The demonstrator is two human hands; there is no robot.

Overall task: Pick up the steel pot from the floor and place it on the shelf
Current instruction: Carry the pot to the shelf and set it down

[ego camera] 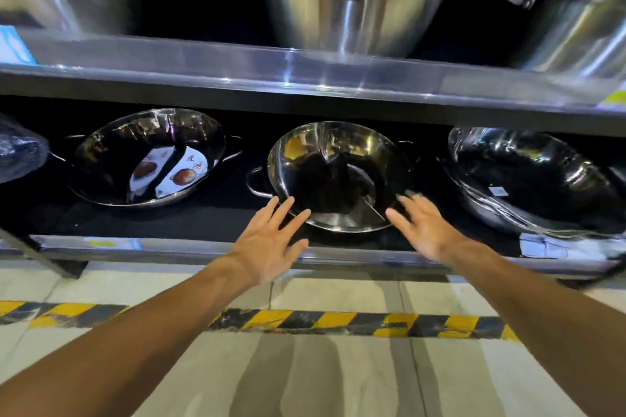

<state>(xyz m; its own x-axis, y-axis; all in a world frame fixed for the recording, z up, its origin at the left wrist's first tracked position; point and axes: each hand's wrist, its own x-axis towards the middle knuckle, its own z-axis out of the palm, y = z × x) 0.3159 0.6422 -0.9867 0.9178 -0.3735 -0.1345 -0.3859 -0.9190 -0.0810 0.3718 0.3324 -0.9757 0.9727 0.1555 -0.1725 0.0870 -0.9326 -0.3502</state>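
Note:
A shallow steel pot with two loop handles and a divider inside rests tilted on the bottom shelf, in the middle of the view. My left hand hovers at its near left rim, fingers spread, holding nothing. My right hand is at the near right rim, fingers apart, also empty. Both hands are just in front of the pot; whether the fingertips touch the rim I cannot tell.
A similar pot with paper labels inside sits to the left, and a wrapped wok to the right. Large steel pots stand on the upper shelf. Yellow-black hazard tape crosses the tiled floor.

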